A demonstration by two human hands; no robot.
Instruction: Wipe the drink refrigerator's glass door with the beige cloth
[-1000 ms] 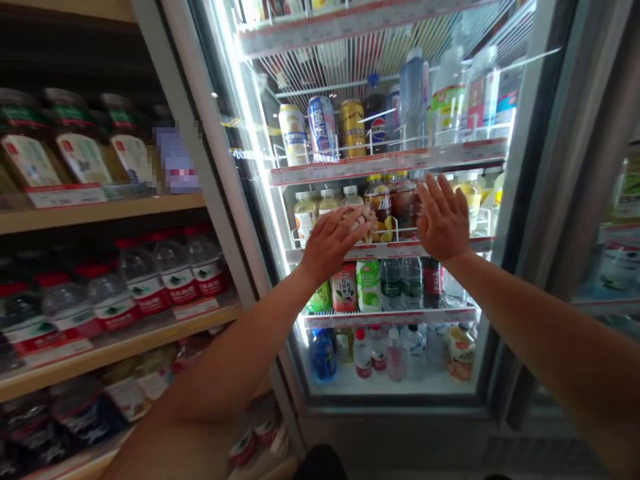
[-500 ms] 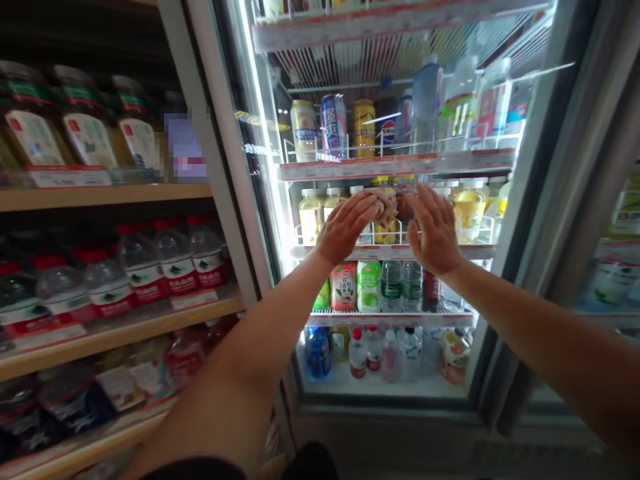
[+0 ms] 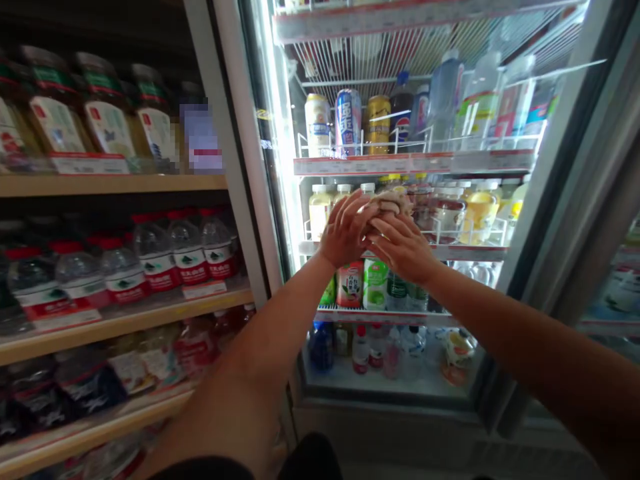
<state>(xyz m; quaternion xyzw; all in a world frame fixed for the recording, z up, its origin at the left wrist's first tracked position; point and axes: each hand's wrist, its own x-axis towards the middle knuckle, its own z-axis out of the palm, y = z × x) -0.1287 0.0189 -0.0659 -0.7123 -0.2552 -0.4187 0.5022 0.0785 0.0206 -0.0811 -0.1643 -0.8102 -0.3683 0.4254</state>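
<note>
A crumpled beige cloth (image 3: 393, 202) is bunched between my two hands, in front of the drinks cooler's glass front. My left hand (image 3: 346, 229) grips its left side with bent fingers. From the right, my right hand (image 3: 403, 245) closes on the lower edge of the cloth, its fingers meeting those of the left. Behind the hands, yellow-drink bottles (image 3: 320, 212) and brown-drink jars (image 3: 447, 208) stand on a wire-fronted shelf. Whether the cloth touches the glass I cannot tell.
Cans (image 3: 349, 123) and tall bottles line the cooler shelf above; cartons (image 3: 349, 283) and small bottles (image 3: 361, 348) stand below. At left, wooden shelves (image 3: 115, 185) hold red-capped water bottles (image 3: 184, 243) and dark drink bottles (image 3: 103, 123). A metal door frame (image 3: 565, 180) rises at right.
My right hand, open and apart before, has moved left onto the cloth beside my left hand. The view has shifted slightly, so the shelves appear further right.
</note>
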